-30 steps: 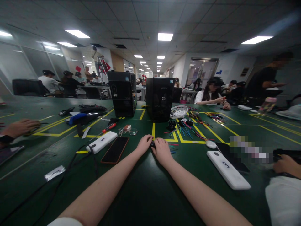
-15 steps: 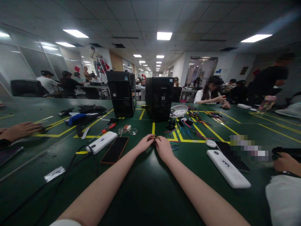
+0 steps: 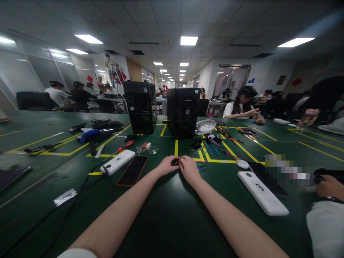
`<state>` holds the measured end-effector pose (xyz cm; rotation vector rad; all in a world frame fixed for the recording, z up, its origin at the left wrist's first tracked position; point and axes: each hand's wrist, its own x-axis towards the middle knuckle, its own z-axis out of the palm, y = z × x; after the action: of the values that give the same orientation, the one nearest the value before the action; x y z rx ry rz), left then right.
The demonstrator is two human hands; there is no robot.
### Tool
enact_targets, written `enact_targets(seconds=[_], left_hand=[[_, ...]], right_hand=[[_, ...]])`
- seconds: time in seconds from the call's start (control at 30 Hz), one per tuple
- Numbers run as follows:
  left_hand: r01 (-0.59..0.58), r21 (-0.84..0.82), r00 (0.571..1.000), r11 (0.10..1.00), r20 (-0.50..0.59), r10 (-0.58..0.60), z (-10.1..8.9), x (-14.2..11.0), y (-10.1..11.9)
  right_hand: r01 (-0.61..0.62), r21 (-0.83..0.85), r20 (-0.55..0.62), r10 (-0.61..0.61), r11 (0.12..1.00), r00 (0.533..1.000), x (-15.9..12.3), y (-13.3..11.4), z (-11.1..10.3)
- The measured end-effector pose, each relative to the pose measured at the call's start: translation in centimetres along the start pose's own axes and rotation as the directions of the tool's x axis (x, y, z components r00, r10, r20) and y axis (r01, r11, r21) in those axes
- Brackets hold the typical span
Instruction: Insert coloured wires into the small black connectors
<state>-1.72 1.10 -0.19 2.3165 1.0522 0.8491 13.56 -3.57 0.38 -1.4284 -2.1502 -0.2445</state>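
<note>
Both my hands meet over the green table, fingertips together around a small dark piece whose kind is too small to make out. My left hand is closed in a pinch on its left side. From the right, my right hand also pinches at it, its fingers bent. Thin coloured wires lie just beyond my right hand. More wires spread out behind them, beside black connectors. A phone rests to the left of my left forearm.
Two black computer towers stand at the table's far side, with a white basket beside them. White power banks lie left and right. Glasses and a red-handled tool lie left. A co-worker's hand is at the right edge.
The small piece shows a little more between my fingertips, which have shifted slightly. The other person's hand at the left edge has left the view. The whole view has moved slightly.
</note>
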Motion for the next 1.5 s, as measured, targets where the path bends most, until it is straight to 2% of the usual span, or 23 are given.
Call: enact_targets(seconds=[0.8, 1.03, 1.17, 1.27, 1.33, 1.4, 1.5], left_hand=[[0.023, 0.002, 0.999, 1.0, 0.031, -0.023, -0.5, 0.1, 0.4], [0.035, 0.003, 0.999, 0.999, 0.015, -0.035, -0.4, 0.0, 0.2], [0.036, 0.019, 0.999, 0.999, -0.039, -0.035, -0.2, 0.1, -0.2], [0.104, 0.056, 0.985, 0.993, -0.146, -0.095, -0.1, 0.2, -0.5], [0.146, 0.07, 0.974, 0.987, -0.183, -0.131, -0.1, 0.3, -0.5], [0.132, 0.064, 0.981, 0.989, -0.151, -0.121, -0.2, 0.3, -0.4], [0.059, 0.032, 0.997, 0.998, -0.051, -0.058, -0.3, 0.2, -0.4]], right_hand=[[-0.013, 0.03, -0.031, 0.014, 0.999, 0.999, -0.1, -0.6, -0.2], [-0.094, 0.039, -0.142, 0.098, 0.995, 0.985, 0.1, -0.3, -1.0], [0.035, 0.062, -0.044, -0.032, 0.997, 0.999, -0.1, -0.4, -1.2], [0.179, 0.085, 0.068, -0.185, 0.98, 0.98, -0.3, -0.9, -0.9], [0.227, 0.101, 0.111, -0.238, 0.969, 0.965, -0.4, -1.0, -0.7], [0.206, 0.098, 0.094, -0.215, 0.974, 0.972, -0.3, -0.8, -0.7], [0.073, 0.064, -0.016, -0.072, 0.995, 0.997, -0.1, 0.1, -0.9]])
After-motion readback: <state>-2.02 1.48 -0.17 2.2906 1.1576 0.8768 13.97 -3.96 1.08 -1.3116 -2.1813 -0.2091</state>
